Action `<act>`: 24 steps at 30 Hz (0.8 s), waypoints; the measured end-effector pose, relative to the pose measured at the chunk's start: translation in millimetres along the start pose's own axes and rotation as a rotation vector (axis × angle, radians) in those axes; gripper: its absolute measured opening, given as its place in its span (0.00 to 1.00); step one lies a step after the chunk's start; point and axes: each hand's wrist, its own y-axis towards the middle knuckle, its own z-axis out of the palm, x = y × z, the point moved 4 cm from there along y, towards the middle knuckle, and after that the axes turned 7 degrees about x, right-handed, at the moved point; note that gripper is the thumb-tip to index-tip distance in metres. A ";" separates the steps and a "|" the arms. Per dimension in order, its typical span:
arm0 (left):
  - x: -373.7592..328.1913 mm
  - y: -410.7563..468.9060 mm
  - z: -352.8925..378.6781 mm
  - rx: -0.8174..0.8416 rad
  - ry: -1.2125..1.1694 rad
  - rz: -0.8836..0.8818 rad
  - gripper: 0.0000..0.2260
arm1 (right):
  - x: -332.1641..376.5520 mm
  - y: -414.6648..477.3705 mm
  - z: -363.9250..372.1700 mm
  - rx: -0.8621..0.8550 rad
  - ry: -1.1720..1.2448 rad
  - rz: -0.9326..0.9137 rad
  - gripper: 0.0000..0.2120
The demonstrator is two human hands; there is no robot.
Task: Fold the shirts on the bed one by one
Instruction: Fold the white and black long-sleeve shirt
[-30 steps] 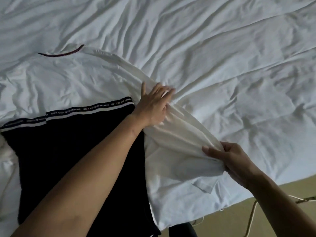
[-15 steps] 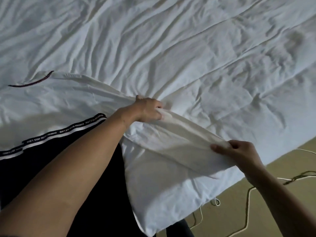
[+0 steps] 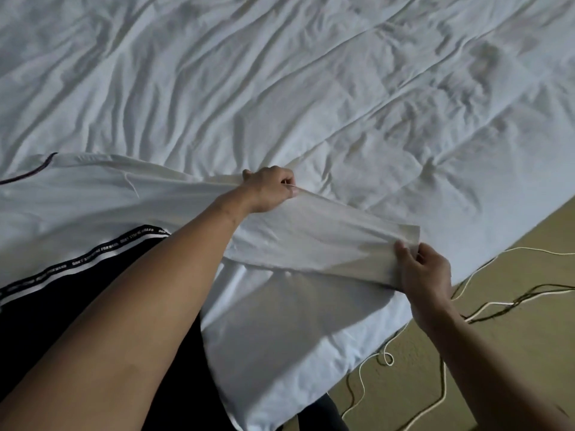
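Observation:
A white shirt point(image 3: 102, 197) with a black lower half point(image 3: 62, 306) and a lettered black-and-white band lies spread on the bed at the left. Its white sleeve point(image 3: 314, 244) stretches out to the right, lifted a little off the bedding. My left hand point(image 3: 270, 189) grips the sleeve near the shoulder with curled fingers. My right hand point(image 3: 424, 269) pinches the sleeve's cuff end near the bed's right edge. A dark red collar trim point(image 3: 28, 174) shows at the far left.
The rumpled white duvet point(image 3: 311, 88) covers the whole bed. Its edge runs diagonally at the right, with tan floor point(image 3: 513, 306) beyond. White and dark cables point(image 3: 485, 306) trail over the floor. A dark object point(image 3: 320, 415) sits at the bed's lower edge.
My left hand went from lying flat on the sleeve to gripping it near the shoulder. Both hands have pulled the sleeve straight and taut, and the view has shifted right.

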 end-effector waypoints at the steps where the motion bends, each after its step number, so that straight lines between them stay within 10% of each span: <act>1: -0.4 1.9 1.3 -0.047 0.029 0.006 0.07 | 4.6 -0.2 -0.6 -0.055 -0.020 -0.025 0.18; 8: -24.6 -48.5 55.1 -0.643 0.276 0.275 0.10 | 21.8 -12.7 9.1 -0.323 -0.523 -0.208 0.23; 13: -18.1 -57.3 109.0 -0.472 0.374 0.349 0.13 | 25.1 -25.1 80.3 0.001 -0.957 -0.723 0.29; 18: 43.1 -59.9 69.6 -0.545 0.383 0.138 0.22 | -6.2 -2.6 90.4 0.172 -1.187 -0.538 0.36; 24: 144.0 -59.0 -38.1 -0.494 0.395 -0.141 0.27 | 29.3 -15.9 158.8 0.197 -1.134 -0.776 0.34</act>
